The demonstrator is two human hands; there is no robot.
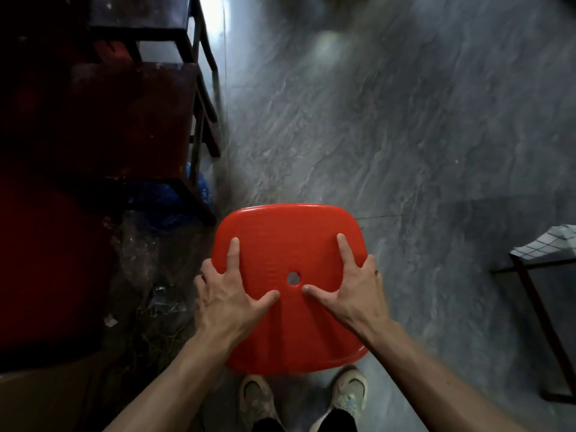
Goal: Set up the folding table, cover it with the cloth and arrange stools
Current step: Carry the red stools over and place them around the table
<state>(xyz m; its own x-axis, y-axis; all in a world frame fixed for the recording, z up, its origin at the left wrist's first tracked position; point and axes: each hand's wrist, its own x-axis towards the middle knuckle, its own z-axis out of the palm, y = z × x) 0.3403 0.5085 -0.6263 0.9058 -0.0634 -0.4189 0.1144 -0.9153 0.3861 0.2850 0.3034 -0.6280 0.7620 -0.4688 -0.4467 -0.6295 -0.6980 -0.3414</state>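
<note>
While red plastic stool with holed seat (290,244) is held tilted over grey stone floor (389,135), left hand (224,304) and right hand (355,294) grip its side edges, outer fingers (205,271) curled under rim. Risks: unseen legs snagging dark wooden frames (199,120) at left; smooth seat slipping.

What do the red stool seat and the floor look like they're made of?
The red stool seat: probably moulded plastic, semi-gloss; uniform colour, rounded rim, a clean centre hole. The floor seems polished stone or stone-look tile; grey veining, light glare, thin joint lines.

Grey marbled floor (374,135) under dark chairs (124,120), plastic litter (156,275) and table (526,282)
</note>
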